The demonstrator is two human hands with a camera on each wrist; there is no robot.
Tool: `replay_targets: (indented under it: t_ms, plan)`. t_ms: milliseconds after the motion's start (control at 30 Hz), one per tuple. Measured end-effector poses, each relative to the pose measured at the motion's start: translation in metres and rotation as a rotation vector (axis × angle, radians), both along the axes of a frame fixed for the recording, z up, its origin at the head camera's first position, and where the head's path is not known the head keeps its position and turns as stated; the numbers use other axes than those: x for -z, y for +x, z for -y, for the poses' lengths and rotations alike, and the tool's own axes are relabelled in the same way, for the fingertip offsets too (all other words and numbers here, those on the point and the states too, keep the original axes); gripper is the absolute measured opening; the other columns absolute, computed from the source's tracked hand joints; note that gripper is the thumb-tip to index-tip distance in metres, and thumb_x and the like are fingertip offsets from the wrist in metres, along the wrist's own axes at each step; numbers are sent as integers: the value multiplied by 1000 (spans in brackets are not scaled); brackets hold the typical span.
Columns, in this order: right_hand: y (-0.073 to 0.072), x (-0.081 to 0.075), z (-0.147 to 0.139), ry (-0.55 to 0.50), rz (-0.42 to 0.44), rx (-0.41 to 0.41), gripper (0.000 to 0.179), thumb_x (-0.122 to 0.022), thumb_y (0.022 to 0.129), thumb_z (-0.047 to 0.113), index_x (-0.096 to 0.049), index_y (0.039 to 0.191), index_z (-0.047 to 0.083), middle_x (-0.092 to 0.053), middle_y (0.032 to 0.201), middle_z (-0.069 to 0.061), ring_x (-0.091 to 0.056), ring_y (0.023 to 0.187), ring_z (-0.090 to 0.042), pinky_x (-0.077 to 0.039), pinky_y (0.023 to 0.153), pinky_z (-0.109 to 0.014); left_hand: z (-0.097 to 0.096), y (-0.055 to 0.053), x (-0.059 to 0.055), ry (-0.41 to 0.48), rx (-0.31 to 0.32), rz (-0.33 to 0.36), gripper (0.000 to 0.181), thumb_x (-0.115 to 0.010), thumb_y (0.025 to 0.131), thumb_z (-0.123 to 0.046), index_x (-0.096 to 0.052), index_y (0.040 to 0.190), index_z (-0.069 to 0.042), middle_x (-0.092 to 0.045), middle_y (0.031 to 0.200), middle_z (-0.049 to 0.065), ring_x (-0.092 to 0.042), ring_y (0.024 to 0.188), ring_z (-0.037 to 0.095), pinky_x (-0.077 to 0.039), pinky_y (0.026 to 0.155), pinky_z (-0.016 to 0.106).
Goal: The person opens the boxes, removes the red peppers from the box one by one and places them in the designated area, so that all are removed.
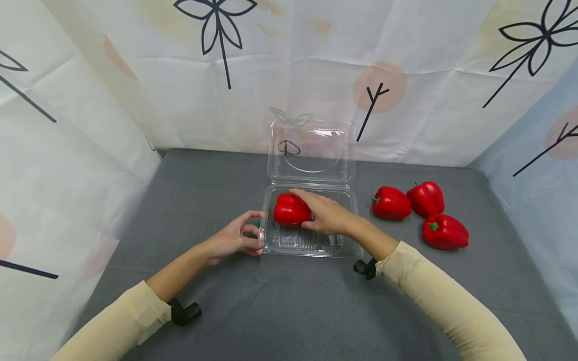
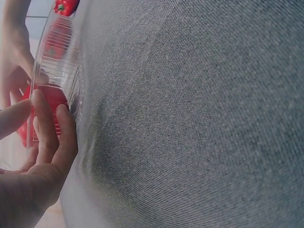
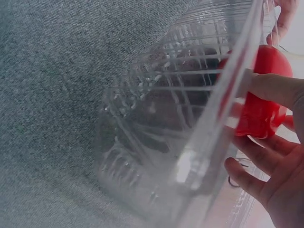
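A clear plastic clamshell container (image 1: 311, 252) lies with its lid (image 1: 311, 173) raised at the back. In its left part sits a red bell pepper (image 1: 291, 210), green stem pointing left. My right hand (image 1: 331, 214) reaches in from the right and grips this pepper (image 3: 261, 114), thumb and fingers on either side of it. My left hand (image 1: 235, 238) holds the container's left edge; in the left wrist view its bent fingers (image 2: 47, 128) lie against the wall. Some of the right fingers are hidden behind the pepper in the right wrist view.
Three more red bell peppers lie to the right of the container: one on the left (image 1: 391, 203), one behind (image 1: 426, 199) and one in front (image 1: 445, 232). A grey cloth (image 1: 289, 306) covers the table. Patterned white curtains (image 1: 316, 60) hang behind and at the sides.
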State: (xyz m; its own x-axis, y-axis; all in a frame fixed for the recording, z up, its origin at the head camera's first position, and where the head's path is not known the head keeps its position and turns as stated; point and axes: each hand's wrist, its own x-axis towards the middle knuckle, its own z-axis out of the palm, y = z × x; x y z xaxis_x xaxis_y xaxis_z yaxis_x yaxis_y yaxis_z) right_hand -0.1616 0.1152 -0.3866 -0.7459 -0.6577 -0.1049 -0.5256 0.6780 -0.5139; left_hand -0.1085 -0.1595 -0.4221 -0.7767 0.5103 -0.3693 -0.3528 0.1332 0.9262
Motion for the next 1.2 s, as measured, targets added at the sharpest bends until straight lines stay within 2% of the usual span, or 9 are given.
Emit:
replay_targets:
  t_ms: [300,500,700,967,1100,1200]
  plan:
    - [5,-4,-12,-47,-7,-17,86,-80,82,7,-32,154,9,-47,149,-16,-51,131,-35,-45,103,-55,-1,0,0,-2,5,-1,72,-66,90,4,-29,149,-9,-60,95,10,-69,79,24,-59,81,43]
    - [12,-8,-24,-40,-14,-28,85,-81,82,8,-34,153,8,-53,143,-16,-62,111,-28,-52,95,-50,-1,-1,-1,2,12,-5,72,-66,89,5,-28,150,-8,-59,95,10,-69,80,24,-59,82,44]
    - [18,-16,-35,-89,-26,-28,84,-82,81,7,-37,152,8,-55,142,-14,-59,122,-28,-49,100,-50,-1,0,0,7,0,-9,74,-68,88,5,-29,149,-8,-58,93,9,-69,78,24,-59,80,43]
    - [33,-21,-53,-120,-23,-18,86,-84,80,9,-37,152,12,-61,134,-12,-63,104,-24,-55,87,-47,1,0,1,10,-4,-13,73,-68,87,4,-30,148,-10,-59,94,9,-69,79,24,-59,80,44]
    - [41,-25,-67,-148,-35,-2,86,-85,78,10,-39,151,11,-61,134,-13,-63,113,-27,-55,89,-49,1,1,0,5,0,-12,73,-68,88,4,-30,148,-10,-59,93,9,-69,79,23,-59,81,45]
    - [45,-29,-79,-160,-41,21,87,-86,78,11,-39,151,12,-61,135,-12,-64,112,-28,-57,85,-47,1,0,0,2,5,-11,73,-68,88,5,-29,149,-9,-59,93,8,-69,80,23,-59,81,44]
